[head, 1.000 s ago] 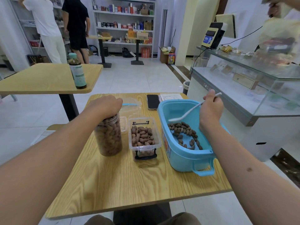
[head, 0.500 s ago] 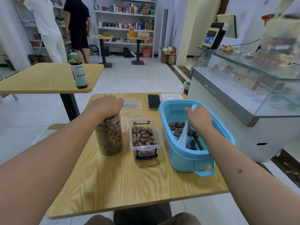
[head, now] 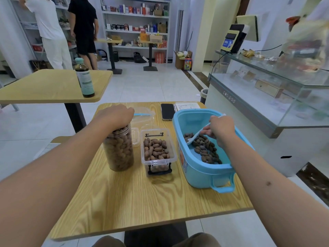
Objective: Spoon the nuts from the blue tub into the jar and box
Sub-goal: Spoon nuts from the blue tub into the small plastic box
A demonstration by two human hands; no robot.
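Right hand [head: 221, 129] swept spoon [head: 196, 135] leftward through nuts [head: 204, 148].

Both forearms [head: 53, 175] are bare from the near edge of the view to the wrists, with no sleeve, watch or ring showing. The right forearm [head: 277, 189] carries one small dark mark (a mole, perhaps). At the near edge, two knees [head: 110, 242] in brownish-olive fabric show.

Wooden table [head: 135, 202] is carrying jar [head: 119, 150], clear box [head: 157, 154], blue tub [head: 201, 168], phone [head: 167, 111], paper sheet [head: 187, 105], plastic lid [head: 144, 117].
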